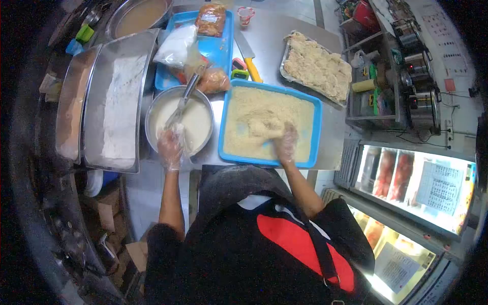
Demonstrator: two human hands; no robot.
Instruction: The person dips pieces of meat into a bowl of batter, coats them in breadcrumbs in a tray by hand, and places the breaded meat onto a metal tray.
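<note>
My left hand (171, 145), in a clear plastic glove, is over the near left side of a metal bowl (210, 114) of pale, creamy batter (197, 122). Its fingers are at the lower end of a metal utensil, perhaps a whisk (189, 91), that slants across the bowl; whether they grip it cannot be made out. My right hand (287, 143), also gloved and smeared by motion, is in a blue tray (220, 147) of yellowish breadcrumbs (244, 104). Beside its fingers lies a crumb-covered mound (264, 124); what is beneath the crumbs is hidden.
Deep metal pans (145, 109) stand left. Behind the bowl, another blue tray (230, 30) carries bagged food (211, 20). A yellow-handled knife (252, 70) lies near a small green device (240, 74). A tray of breaded pieces (317, 66) sits back right; a lit display fridge (396, 175) stands right.
</note>
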